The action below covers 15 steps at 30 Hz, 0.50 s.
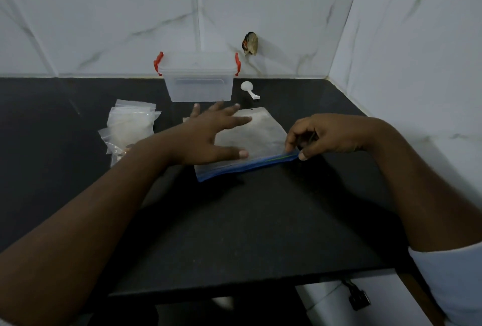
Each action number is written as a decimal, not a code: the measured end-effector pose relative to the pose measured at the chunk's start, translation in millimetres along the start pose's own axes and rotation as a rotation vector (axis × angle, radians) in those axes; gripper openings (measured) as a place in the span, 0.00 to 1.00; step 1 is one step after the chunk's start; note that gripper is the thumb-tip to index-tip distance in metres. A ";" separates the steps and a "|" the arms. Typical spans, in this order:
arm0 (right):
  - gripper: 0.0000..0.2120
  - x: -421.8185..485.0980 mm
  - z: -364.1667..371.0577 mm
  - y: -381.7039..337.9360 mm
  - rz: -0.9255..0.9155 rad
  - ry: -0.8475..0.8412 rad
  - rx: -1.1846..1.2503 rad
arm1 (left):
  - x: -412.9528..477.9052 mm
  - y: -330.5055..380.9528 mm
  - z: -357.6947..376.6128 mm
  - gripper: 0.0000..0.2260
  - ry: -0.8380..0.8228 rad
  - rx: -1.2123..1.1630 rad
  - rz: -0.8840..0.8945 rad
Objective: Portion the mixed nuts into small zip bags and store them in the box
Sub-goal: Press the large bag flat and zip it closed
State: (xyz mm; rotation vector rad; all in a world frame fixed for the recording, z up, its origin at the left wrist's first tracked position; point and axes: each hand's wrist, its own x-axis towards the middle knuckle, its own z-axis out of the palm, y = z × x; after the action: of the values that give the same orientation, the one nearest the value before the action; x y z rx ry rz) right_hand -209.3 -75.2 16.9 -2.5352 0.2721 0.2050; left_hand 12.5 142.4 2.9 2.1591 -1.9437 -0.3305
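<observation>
Head view: left grip (pixel 208 138) spread on zip bag (pixel 263 138); right grip (pixel 328 135) pinches its blue seal (pixel 242 168).

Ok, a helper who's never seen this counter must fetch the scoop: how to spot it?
Go to the back of the black counter, by the marble wall. Just right of the clear box with red latches lies the scoop. It is solid white with a short handle, unlike the see-through bags.

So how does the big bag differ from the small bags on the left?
The large bag is far bigger than the small bags. It has a blue zip strip; theirs look clear. It lies flat, left hand pressing, right hand pinching its zip end; they sit piled, untouched. Both are see-through plastic.
</observation>
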 end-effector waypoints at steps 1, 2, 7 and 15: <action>0.12 0.0 -0.1 0.1 -0.010 0.018 0.006 | -0.5 7.8 -2.5 0.34 0.054 -0.107 0.019; 0.11 0.0 -0.2 0.0 -0.020 0.041 0.022 | 1.2 16.8 -3.7 0.29 0.071 -0.190 0.027; 0.08 6.7 3.4 -4.8 -0.097 0.321 0.103 | 30.7 49.2 -3.2 0.21 -0.014 -0.130 -0.013; 0.02 28.0 20.3 -3.1 0.054 0.584 0.510 | 42.8 22.0 1.0 0.06 0.022 -0.650 -0.177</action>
State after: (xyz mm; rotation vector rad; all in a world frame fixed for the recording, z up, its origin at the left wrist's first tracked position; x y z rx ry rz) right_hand -183.2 -65.4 -3.9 -2.0232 0.5399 -0.5316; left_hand -4.2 97.5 7.9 1.8708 -1.3649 -0.8311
